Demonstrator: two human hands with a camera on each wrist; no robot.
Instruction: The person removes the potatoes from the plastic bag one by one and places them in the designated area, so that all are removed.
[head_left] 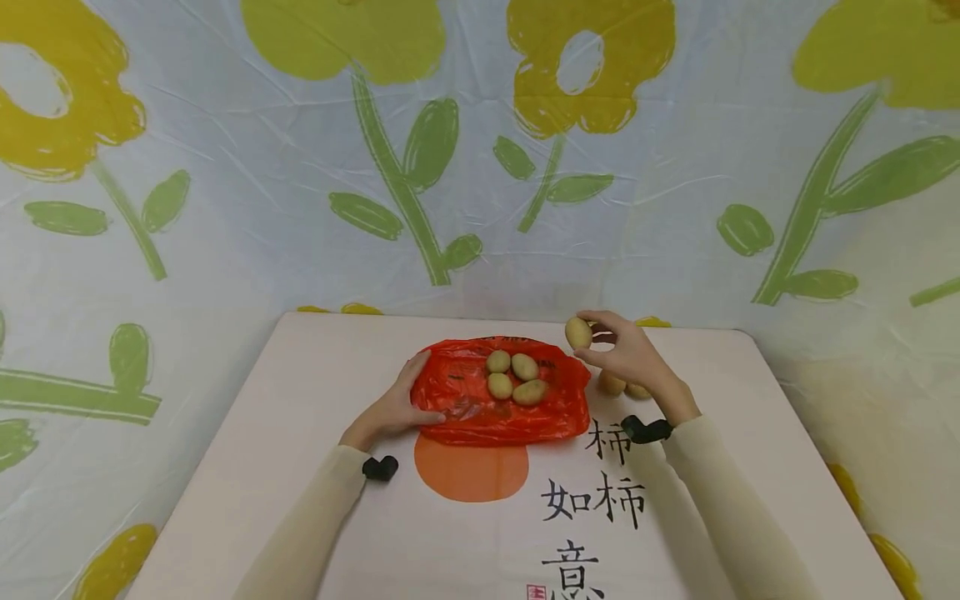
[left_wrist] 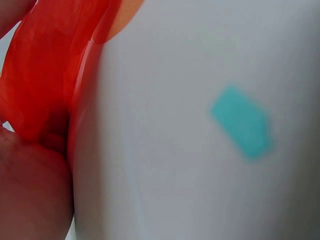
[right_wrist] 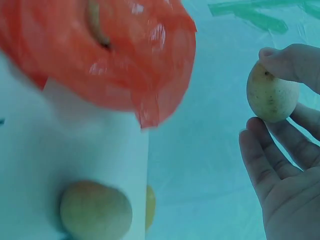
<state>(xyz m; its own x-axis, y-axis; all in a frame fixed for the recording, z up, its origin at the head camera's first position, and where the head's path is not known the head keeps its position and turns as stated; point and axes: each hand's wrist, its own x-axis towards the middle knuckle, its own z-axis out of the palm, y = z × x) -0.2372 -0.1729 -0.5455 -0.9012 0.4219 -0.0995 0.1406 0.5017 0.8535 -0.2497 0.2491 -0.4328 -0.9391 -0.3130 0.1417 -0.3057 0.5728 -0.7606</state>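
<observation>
The right hand [head_left: 632,350] pinches a potato [head_left: 578,333] — the left hand [head_left: 396,408], thumb and fingers spread apart, grips the red bag [head_left: 491,425].

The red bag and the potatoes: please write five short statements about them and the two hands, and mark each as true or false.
1. The right hand holds a single potato. True.
2. The left hand holds a potato too. False: it grips the side of the red bag.
3. Six potatoes show within the bag's outline in the head view. False: four potatoes do.
4. More potatoes lie on the table, right of the bag. True.
5. The held potato touches the bag. False: the right wrist view shows a gap between them.
</observation>
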